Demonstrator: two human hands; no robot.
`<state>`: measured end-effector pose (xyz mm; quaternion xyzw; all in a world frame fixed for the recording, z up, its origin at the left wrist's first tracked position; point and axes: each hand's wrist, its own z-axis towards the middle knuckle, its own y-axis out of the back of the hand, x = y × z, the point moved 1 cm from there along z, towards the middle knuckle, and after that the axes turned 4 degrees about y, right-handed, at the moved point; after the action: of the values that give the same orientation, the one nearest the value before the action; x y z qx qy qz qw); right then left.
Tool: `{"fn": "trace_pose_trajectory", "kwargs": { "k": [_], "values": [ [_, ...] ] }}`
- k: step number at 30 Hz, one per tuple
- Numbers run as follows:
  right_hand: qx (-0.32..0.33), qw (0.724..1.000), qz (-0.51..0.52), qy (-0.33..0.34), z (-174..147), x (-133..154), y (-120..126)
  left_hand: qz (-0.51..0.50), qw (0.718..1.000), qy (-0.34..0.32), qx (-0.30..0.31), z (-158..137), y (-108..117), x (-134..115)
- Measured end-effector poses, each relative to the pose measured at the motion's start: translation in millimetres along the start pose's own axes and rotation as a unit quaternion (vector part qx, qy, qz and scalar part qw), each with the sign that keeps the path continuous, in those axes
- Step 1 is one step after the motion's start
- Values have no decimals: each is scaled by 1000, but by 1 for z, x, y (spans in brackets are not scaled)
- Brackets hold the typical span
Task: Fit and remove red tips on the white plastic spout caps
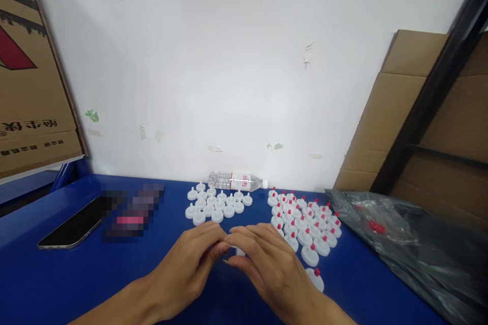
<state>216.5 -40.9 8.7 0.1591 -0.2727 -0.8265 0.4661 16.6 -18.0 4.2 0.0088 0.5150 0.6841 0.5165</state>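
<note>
Red-lettered bottle [238, 182] behind white caps [219, 205]

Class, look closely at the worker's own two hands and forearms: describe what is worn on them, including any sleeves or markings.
The left hand and right hand are ungloved, with no ring or watch visible. The left forearm and right forearm show no sleeve, bracelet or clear marking; some fingertips are hidden.

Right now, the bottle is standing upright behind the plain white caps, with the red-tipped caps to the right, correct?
Not upright: the head view shows the bottle lying on its side. It is behind the plain white caps, with the red-tipped caps to the right.
</note>
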Motion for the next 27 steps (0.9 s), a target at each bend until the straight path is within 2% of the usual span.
{"fn": "trace_pose_trajectory", "kwargs": {
  "k": [3,7,12,16,22,27],
  "values": [
    [33,999,11,-39,0,0,-2,14,1000,10,-13,1,0,0],
    [143,987,1,-79,-2,1,-7,47,999,18,-21,5,8,4],
    [210,969,-7,-126,-1,-3,-5,186,982,16,-20,11,16,16],
    [221,967,-16,-126,-1,-6,-4,253,967,17,-3,11,12,24],
    [193,976,-38,-97,-7,-5,-11,279,959,14,-38,9,9,34],
    [197,971,-65,-120,-10,-10,-12,296,955,7,14,4,6,44]
  ]
}}
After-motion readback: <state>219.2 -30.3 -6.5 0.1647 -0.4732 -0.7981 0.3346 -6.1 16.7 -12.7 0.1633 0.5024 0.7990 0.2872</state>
